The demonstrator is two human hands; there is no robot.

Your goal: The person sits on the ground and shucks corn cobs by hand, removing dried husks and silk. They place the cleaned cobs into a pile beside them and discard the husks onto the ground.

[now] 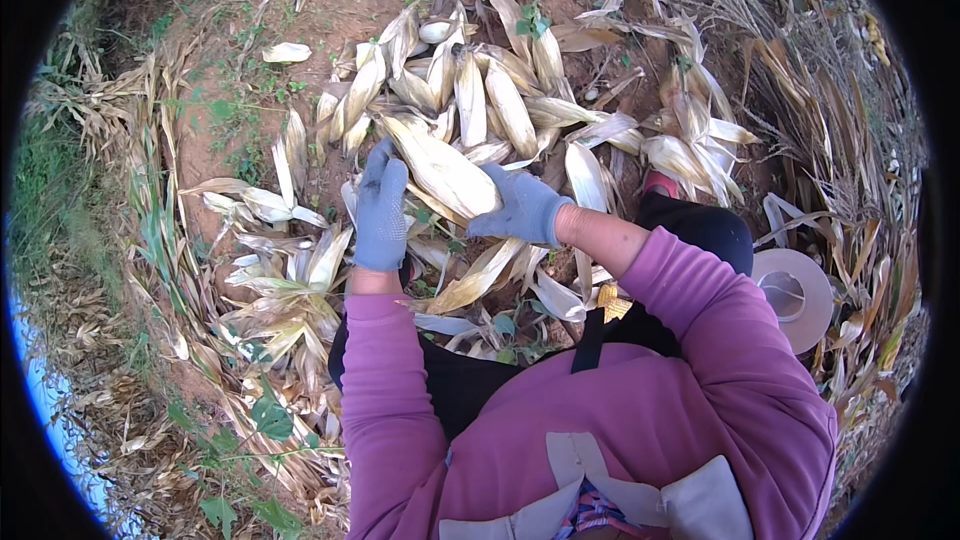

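Note:
An ear of corn in its dry, pale husk (442,169) lies slantwise between my two gloved hands. My right hand (521,204), in a grey glove, grips the thicker lower end, thumb along the husk. At the narrow upper end is my left hand (381,199), in a matching glove with dark smudges; its fingers are by the tip, and part of them is hidden. Just beyond the hands lies a pile of unhusked corn ears (471,94). A husked yellow cob (613,303) shows near my right thigh.
Loose, peeled husks (300,292) are heaped on the left. Dry cornstalks (832,135) lie along the right side, with a pale round hat-like object (814,300) by my right hip. Bare reddish soil (225,127) and small green weeds (244,161) show beyond the left husks.

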